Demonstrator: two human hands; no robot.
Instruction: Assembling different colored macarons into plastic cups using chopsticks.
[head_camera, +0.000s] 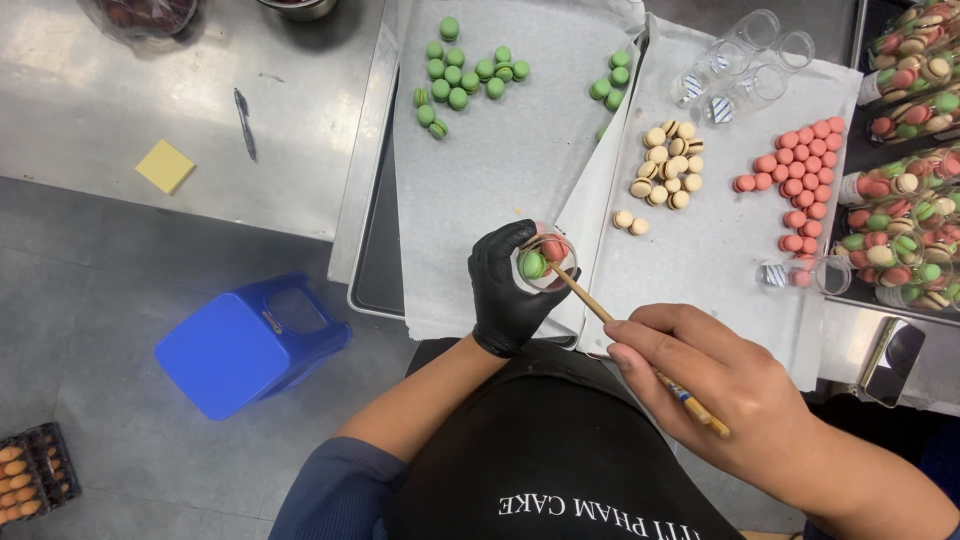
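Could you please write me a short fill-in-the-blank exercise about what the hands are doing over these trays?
1. The left hand wears a ____ glove and holds a clear tube.
2. The right hand pokes a wooden ____ into the tube.
3. The loose macarons nearest the full tubes are ____.

Missing words: black; stick; pink

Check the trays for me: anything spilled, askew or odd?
Mostly tidy. Two cream macarons lie apart from their cluster, and one clear tube lies on its side near the pink macarons. Nothing looks spilled or broken.
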